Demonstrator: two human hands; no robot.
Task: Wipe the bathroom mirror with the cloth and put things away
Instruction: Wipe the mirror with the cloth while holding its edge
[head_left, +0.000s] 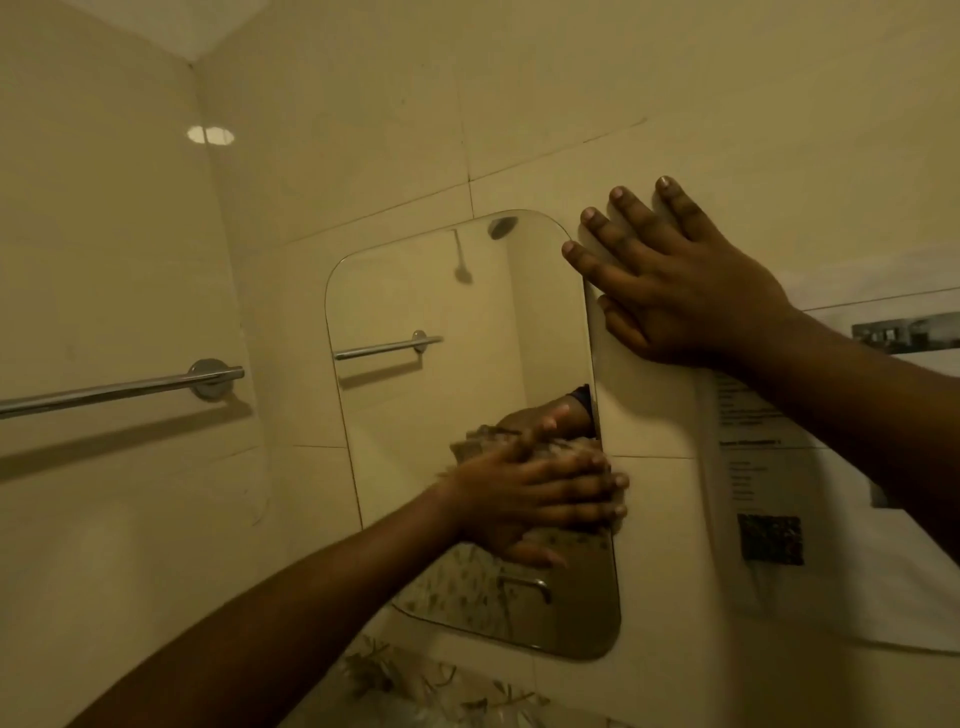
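A frameless mirror (426, 415) with rounded corners hangs on the beige tiled wall. My left hand (540, 499) presses a brownish cloth (582, 530) flat against the mirror's lower right part, near its right edge; the cloth is mostly hidden under the fingers. My right hand (670, 275) lies flat on the wall tile just right of the mirror's upper right edge, fingers spread and holding nothing. The mirror reflects a shower head, a towel bar, a tap and the hand with the cloth.
A chrome towel bar (124, 387) is fixed on the left wall. A white printed sheet (769, 540) with a dark code square hangs on the wall right of the mirror. Leaf-patterned tiles (415, 680) run below the mirror.
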